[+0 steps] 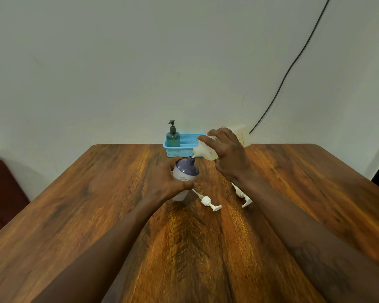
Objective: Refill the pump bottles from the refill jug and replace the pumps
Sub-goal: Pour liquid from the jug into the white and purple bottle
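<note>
On a table [92,215] of glossy brown wood with streaky grain and rounded far corners, the left hand [163,179] wraps its fingers and thumb round a small pump bottle [186,169]. The bottle is smooth plastic, with a purple domed shoulder over a white body printed with small dots. It leans toward one o'clock and its narrow neck is uncapped. The right hand [229,157] grasps the refill jug [204,150], a squarish container of cloudy cream plastic, from above. The jug is tipped so that its spout points down toward seven o'clock and meets the bottle's open neck; whether liquid is running cannot be told. Both sit just past the table's middle, toward twelve o'clock. At five o'clock from the bottle a white pump [206,201] lies on its side, its thin dip tube pointing back toward the bottle's base. A second white pump [245,197] lies at three o'clock from the first, partly hidden under the right forearm. At the table's twelve o'clock edge stands a pale blue perforated plastic basket [184,149], rectangular, with a translucent green pump bottle [172,137] upright in its left end, dark pump fitted. A black cable [293,62] runs slantwise down the plain wall, and something dark red [0,184] sits at nine o'clock.
</note>
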`<state>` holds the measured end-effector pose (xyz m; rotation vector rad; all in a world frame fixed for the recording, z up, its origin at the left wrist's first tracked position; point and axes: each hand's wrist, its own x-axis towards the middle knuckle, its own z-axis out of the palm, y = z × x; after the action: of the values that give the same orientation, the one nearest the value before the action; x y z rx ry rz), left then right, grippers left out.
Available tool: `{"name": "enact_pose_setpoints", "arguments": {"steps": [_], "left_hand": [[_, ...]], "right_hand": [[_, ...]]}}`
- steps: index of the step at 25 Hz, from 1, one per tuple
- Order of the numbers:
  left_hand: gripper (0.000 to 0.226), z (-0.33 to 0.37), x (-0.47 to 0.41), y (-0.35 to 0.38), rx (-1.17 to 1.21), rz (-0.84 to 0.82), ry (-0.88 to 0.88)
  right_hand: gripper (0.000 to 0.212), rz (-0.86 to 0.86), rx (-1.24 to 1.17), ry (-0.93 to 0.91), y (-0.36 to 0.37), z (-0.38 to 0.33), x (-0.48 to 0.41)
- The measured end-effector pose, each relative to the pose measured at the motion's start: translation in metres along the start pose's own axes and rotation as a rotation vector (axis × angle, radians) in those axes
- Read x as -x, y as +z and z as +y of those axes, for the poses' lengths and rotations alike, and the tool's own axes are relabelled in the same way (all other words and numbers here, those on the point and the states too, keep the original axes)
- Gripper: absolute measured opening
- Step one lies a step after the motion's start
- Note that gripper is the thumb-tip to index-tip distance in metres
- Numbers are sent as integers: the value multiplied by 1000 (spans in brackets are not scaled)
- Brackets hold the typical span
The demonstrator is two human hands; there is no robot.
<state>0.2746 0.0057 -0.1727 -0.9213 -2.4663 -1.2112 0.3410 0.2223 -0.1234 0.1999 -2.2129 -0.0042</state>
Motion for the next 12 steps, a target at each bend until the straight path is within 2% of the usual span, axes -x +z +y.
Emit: {"name": "enact_pose_setpoints", "arguments": {"steps": [12], "left_hand": [[87,-3,-1,1,-1,-20,-1]], "right_hand": [[72,-28,3,-14,-3,0,-1]]}}
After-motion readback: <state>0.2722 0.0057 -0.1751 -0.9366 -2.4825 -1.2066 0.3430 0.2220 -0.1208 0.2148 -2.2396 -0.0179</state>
